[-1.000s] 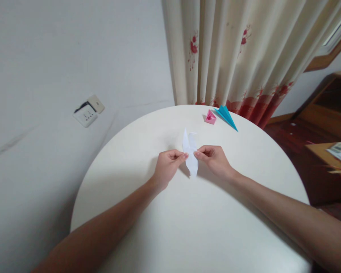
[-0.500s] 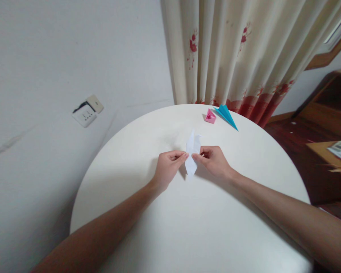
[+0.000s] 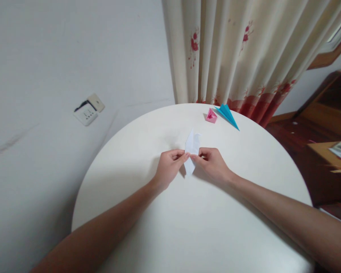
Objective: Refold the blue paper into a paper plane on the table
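Note:
A folded sheet of white paper (image 3: 190,165) is held between my two hands over the middle of the table. My left hand (image 3: 170,167) pinches its left edge between thumb and fingers. From the other side, my right hand (image 3: 212,163) grips the right edge, its thumb lying on the paper's face. Both thumb tips nearly meet at the centre. Pointed ends of the paper stick out above and below the thumbs. The fingers behind the paper are partly hidden.
On the far part of the round white table (image 3: 187,227) lie a pink folded paper piece (image 3: 211,116) and a blue paper plane (image 3: 228,116). A curtain (image 3: 224,57) hangs behind. A wall with a socket (image 3: 86,114) stands to the left.
My right thumb has shifted slightly left, closer to my left thumb at the paper's centre. Both hands keep their hold on the white paper.

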